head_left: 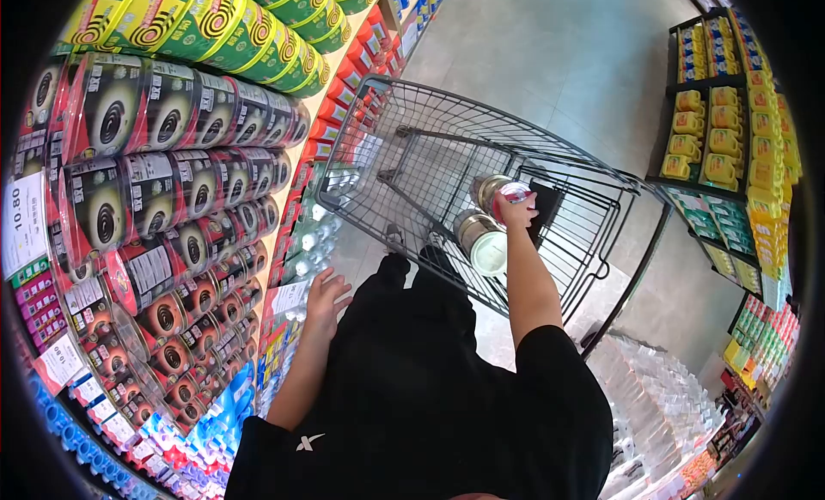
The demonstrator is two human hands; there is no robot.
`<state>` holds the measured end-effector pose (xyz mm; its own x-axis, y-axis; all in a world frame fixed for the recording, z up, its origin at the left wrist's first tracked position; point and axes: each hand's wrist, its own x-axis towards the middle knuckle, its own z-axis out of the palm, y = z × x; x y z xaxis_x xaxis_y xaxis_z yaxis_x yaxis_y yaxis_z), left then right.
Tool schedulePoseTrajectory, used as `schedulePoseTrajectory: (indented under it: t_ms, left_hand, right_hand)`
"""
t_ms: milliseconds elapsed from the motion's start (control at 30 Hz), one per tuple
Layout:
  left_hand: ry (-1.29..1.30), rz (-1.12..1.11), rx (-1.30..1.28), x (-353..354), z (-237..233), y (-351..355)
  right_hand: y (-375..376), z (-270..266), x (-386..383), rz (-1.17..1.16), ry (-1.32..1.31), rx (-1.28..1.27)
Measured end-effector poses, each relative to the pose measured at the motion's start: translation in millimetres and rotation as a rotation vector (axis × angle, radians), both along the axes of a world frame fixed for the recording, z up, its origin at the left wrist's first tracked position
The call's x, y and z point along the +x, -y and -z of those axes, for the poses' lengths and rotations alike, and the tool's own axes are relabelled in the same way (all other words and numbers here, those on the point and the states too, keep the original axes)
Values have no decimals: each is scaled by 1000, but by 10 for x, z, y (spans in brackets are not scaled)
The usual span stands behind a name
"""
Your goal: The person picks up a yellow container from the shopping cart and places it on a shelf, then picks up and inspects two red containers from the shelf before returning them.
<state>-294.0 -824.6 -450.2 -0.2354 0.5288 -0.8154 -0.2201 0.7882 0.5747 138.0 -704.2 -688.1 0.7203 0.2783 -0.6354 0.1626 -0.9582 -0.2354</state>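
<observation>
My right hand point(517, 210) reaches over the side of a wire shopping cart point(430, 100). Its fingers are closed around a round container with red on it point(513, 192), partly hidden by the hand. Right beside it in the cart sit a gold-coloured canister point(486, 191) and a larger canister with a pale lid point(488, 253), tilted toward me. My left hand point(327, 300) hangs in the air near the shelf, fingers apart and holding nothing. A price tag point(288, 297) on the shelf edge is close to it.
Stacked black-and-red tubs with spiral pictures point(176, 186) fill the left shelf, below green-and-yellow tubs point(215, 32). Yellow bottles point(722, 156) stand on a rack at the right. Clear-wrapped goods point(653, 397) are piled at lower right. Grey floor point(550, 45) stretches beyond the cart.
</observation>
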Motion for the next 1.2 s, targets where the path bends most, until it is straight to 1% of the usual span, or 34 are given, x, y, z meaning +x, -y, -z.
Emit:
schedulePoseTrajectory:
  t_ms: [200,300,400,467,500,567,633,667,733,767,800,833,900,933,1000,1033,1067,1100,1167,1200]
  left_hand:
    - [-27,-27,-46,32,28,75]
    - [-11,-29,-43,67,14,97]
    - [18,-10,2,124,-42,21]
    - [26,25,12,174,-63,-44]
    - [24,47,6,206,-67,-99]
    - [31,120,39,265,-82,-208]
    - [50,219,116,334,-103,-302]
    - [41,264,150,390,-123,-356]
    - [21,353,222,543,-206,-485]
    - [51,395,244,605,-270,-545]
    - [80,437,265,674,-407,-615]
    - [109,478,287,720,-529,-682]
    - [214,505,297,736,-686,-790]
    - [266,520,302,735,-771,-838]
    - [287,576,371,750,-1002,-931]
    - [296,600,407,729,-1080,-968]
    - [315,665,416,677,-1054,-1002]
    - [368,681,455,653,-1122,-1018]
    - [479,710,533,660,-1280,-1019]
    - [338,750,531,665,-1390,-976]
  right_hand:
    - [-138,-31,-208,-2,132,-74]
    - [-152,-235,-154,2,64,-112]
    - [-81,-142,17,115,1,-62]
    - [66,157,170,215,-163,191]
    - [88,59,183,264,-244,321]
    - [160,-172,248,294,-569,450]
    - [115,-1089,141,237,-801,469]
    - [142,-1239,129,173,-843,499]
    - [179,-1574,61,-86,-886,556]
    - [192,-1752,19,-218,-902,579]
    - [181,-2119,-51,-327,-941,578]
    - [181,-2404,-138,-468,-932,639]
    - [213,-2872,-336,-751,-904,752]
    - [216,-3078,-429,-915,-847,796]
    - [178,-3462,-606,-1246,-707,875]
    - [180,-3678,-703,-1320,-673,858]
    - [199,-3889,-807,-1396,-638,839]
    - [215,-4023,-913,-1470,-601,819]
    - [249,-4162,-1117,-1609,-471,871]
    - [265,-4300,-1224,-1657,-416,830]
